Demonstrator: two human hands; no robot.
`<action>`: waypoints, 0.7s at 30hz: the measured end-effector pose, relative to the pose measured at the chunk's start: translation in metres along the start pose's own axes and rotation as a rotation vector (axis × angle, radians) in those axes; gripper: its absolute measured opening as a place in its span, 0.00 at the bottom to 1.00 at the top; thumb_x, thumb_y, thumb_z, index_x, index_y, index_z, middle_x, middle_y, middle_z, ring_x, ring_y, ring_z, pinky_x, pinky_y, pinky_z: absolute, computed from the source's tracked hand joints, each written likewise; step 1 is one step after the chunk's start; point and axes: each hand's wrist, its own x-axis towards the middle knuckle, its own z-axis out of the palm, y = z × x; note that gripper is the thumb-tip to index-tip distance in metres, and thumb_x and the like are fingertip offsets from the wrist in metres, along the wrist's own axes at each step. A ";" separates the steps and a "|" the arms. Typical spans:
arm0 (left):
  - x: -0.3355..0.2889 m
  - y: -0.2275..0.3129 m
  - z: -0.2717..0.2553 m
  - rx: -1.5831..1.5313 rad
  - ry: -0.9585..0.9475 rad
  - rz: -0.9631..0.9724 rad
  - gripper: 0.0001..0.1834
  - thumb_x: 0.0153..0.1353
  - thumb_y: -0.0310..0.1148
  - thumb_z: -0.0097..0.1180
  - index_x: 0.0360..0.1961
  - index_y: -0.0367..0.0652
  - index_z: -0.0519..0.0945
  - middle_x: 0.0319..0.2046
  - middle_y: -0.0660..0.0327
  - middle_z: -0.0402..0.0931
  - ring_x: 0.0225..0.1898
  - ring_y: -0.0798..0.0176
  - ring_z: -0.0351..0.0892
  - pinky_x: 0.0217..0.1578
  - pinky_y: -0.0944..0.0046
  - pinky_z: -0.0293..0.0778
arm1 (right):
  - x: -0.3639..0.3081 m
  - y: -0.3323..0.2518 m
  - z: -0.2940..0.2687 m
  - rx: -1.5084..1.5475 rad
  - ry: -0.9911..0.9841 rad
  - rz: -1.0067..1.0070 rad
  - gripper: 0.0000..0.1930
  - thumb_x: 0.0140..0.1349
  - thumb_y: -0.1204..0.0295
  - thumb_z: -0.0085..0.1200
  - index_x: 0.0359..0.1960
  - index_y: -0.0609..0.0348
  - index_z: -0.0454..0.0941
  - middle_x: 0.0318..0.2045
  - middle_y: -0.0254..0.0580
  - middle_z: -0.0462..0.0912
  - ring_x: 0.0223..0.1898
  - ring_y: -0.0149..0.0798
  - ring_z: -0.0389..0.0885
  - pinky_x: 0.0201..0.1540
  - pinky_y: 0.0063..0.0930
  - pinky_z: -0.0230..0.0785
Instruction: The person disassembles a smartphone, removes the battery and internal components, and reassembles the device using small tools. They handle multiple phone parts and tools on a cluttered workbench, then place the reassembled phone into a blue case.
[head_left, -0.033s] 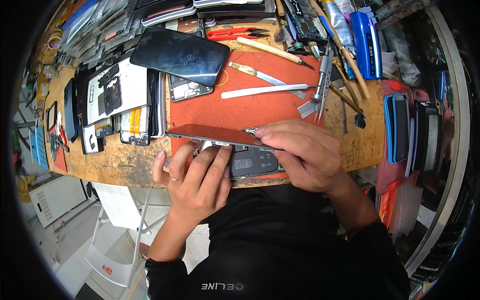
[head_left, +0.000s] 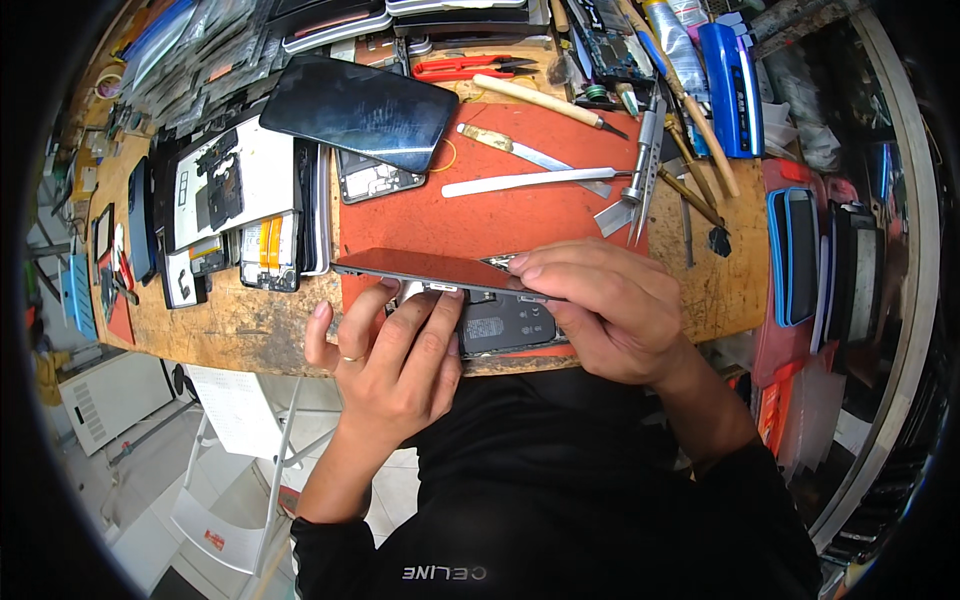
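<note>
An opened phone (head_left: 505, 325) lies at the table's front edge, its dark battery and some inner parts showing. Over its far side a thin dark screen panel (head_left: 430, 266) is raised at a tilt. My right hand (head_left: 615, 310) grips the panel's right end, fingers on top and thumb below. My left hand (head_left: 395, 365) is bent over the left end of the phone body, fingertips pressed inside near a small silvery part (head_left: 443, 287). Its thumb is mostly hidden at the near edge. Whether a cable joins panel and body cannot be seen.
On the red mat (head_left: 400, 225) lie a white pry stick (head_left: 530, 182), a blade, tweezers (head_left: 640, 210) and a screwdriver. A large black phone (head_left: 365, 112) rests behind. Stacked phone parts (head_left: 270, 250) stand left, phone cases (head_left: 795, 255) right, a folding chair (head_left: 240, 420) below left.
</note>
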 end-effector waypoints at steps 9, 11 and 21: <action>0.003 -0.006 -0.002 -0.112 0.013 -0.022 0.20 0.58 0.37 0.67 0.52 0.53 0.93 0.46 0.69 0.85 0.59 0.58 0.78 0.75 0.40 0.46 | -0.001 0.001 -0.002 -0.005 0.018 -0.034 0.17 0.60 0.91 0.65 0.50 0.70 0.84 0.42 0.60 0.92 0.44 0.54 0.95 0.46 0.41 0.89; 0.002 -0.007 -0.001 -0.080 0.030 -0.016 0.20 0.57 0.37 0.67 0.52 0.53 0.94 0.46 0.69 0.85 0.59 0.58 0.78 0.75 0.40 0.46 | -0.002 0.002 -0.001 -0.011 0.019 -0.032 0.16 0.60 0.91 0.65 0.50 0.70 0.84 0.42 0.60 0.92 0.44 0.54 0.95 0.46 0.41 0.89; 0.007 -0.005 0.002 -0.027 -0.004 -0.020 0.20 0.57 0.38 0.68 0.52 0.54 0.94 0.47 0.68 0.85 0.61 0.58 0.76 0.75 0.39 0.45 | 0.000 0.003 -0.001 -0.009 0.016 -0.023 0.16 0.61 0.89 0.66 0.51 0.69 0.84 0.42 0.59 0.92 0.44 0.53 0.95 0.46 0.40 0.89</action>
